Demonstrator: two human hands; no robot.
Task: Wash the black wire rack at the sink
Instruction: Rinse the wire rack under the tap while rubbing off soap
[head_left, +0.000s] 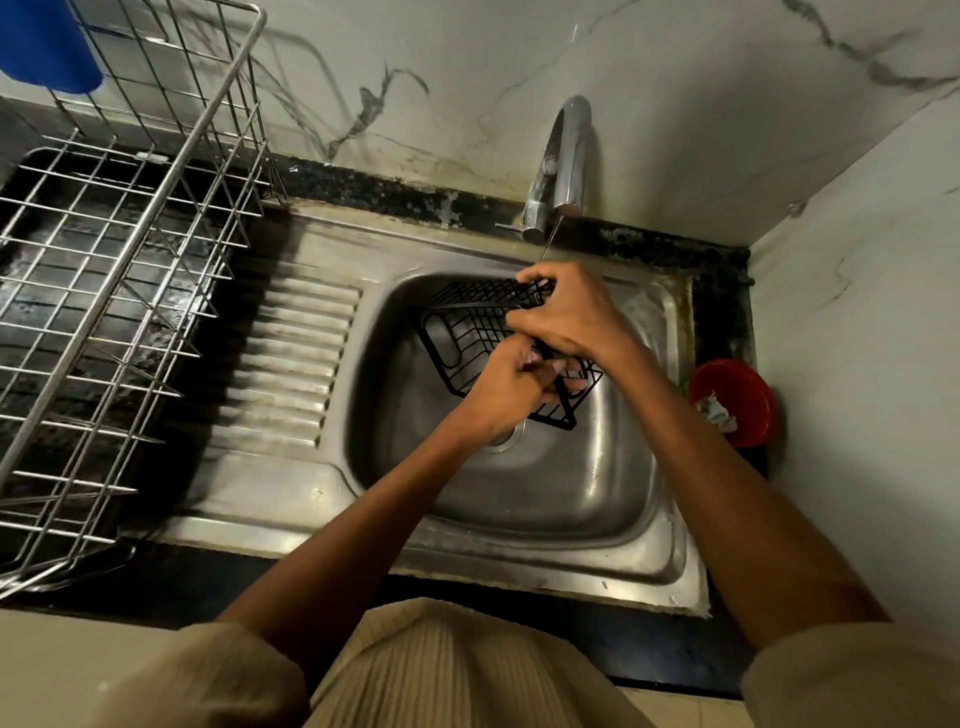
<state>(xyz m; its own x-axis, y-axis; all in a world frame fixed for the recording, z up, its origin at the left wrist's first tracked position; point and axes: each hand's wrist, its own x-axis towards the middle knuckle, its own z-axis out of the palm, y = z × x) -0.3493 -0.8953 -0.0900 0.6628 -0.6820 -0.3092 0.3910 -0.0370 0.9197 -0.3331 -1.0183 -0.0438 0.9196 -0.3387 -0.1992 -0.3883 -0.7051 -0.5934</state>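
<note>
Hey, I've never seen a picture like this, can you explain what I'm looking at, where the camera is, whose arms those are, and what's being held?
There is one picture, taken by a wide-angle camera worn on a person's head, looking down, so the arms are the wearer's own. No robot is involved.

Both hands are over a steel sink. The right hand grips the top edge of a black wire rack, fingers curled round it. The left hand holds the rack's lower side; it is blurred, so I cannot tell whether it also holds a scrubber.

A tap stands behind the sink, with a thin stream of water. On the left sits a large metal dish basket; on the right, a red bowl with something pale inside.
</note>
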